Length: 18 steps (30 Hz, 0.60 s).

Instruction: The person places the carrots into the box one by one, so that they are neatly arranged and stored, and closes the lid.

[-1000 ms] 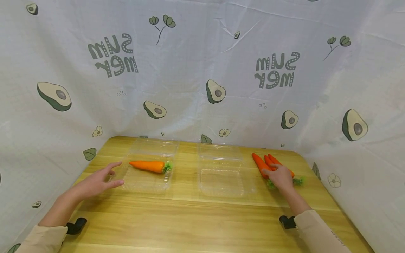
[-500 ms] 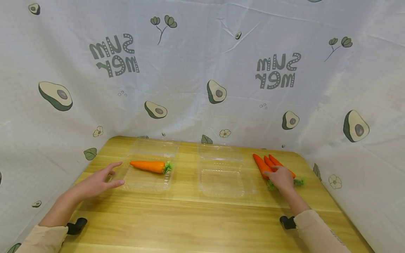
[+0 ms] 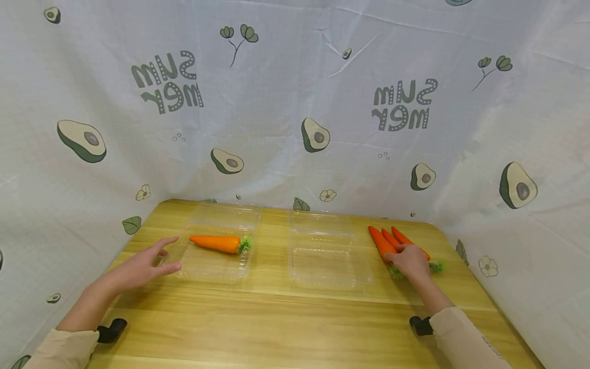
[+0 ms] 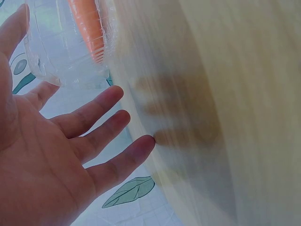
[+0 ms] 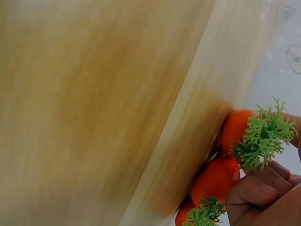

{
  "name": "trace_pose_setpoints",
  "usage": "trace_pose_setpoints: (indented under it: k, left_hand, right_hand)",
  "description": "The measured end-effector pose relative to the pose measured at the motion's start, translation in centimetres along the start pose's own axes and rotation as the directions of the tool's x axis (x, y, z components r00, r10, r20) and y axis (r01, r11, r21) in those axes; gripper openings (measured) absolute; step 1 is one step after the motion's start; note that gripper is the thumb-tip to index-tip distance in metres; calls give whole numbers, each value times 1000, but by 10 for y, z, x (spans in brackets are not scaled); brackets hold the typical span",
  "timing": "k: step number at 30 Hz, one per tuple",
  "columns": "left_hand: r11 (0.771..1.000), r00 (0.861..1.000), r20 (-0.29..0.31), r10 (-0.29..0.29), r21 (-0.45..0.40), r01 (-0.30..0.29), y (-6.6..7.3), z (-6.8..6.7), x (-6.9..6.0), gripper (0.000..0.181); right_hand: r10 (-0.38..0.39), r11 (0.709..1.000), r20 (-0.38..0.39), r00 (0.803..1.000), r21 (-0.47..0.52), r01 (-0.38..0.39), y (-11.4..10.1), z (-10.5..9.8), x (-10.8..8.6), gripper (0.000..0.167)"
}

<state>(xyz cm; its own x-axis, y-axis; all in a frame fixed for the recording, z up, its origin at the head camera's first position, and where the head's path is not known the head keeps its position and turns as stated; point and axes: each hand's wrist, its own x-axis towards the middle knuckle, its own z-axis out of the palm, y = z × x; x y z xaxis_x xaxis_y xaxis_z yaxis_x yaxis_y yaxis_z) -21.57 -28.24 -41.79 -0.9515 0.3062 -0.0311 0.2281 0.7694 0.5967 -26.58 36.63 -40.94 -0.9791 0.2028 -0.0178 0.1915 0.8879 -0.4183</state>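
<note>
In the head view my left hand (image 3: pixel 145 264) is held at the left side of a clear plastic clamshell box (image 3: pixel 212 269), thumb and fingers spread. The left wrist view shows this palm (image 4: pixel 42 155) with nothing in it. An orange carrot (image 3: pixel 215 243) with a green top lies across that box. At the right, my right hand (image 3: pixel 412 261) reaches over three carrots lying side by side. Its curled fingers grip the middle carrot (image 3: pixel 391 238), between the left carrot (image 3: pixel 379 242) and the right carrot (image 3: pixel 402 236). Part of the grip is hidden by green leaves (image 5: pixel 264 136) in the right wrist view.
A second clear clamshell box (image 3: pixel 322 279), lid folded back, stands mid-table between the first box and the carrots. Both rest on a wooden table (image 3: pixel 258 328). A white curtain (image 3: pixel 276 102) printed with avocados encloses its back and sides.
The middle carrot's tip has shifted slightly left, toward the left carrot, under my right hand. My left hand and both boxes stay put.
</note>
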Motion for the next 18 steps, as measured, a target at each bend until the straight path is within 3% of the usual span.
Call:
trace_pose_setpoints:
  k: [14,18]
  left_hand:
    - [1000,1000,-7,5,-10,-5,0,1,-1,81]
    - [1000,1000,-4,-1,-15,1,0,0,-1,82]
  right_hand:
    - [-7,1000,-4,1000,-30,7,-1,0,2,54]
    - [2,1000,5,1000,-31,-2,-1,0,3,61]
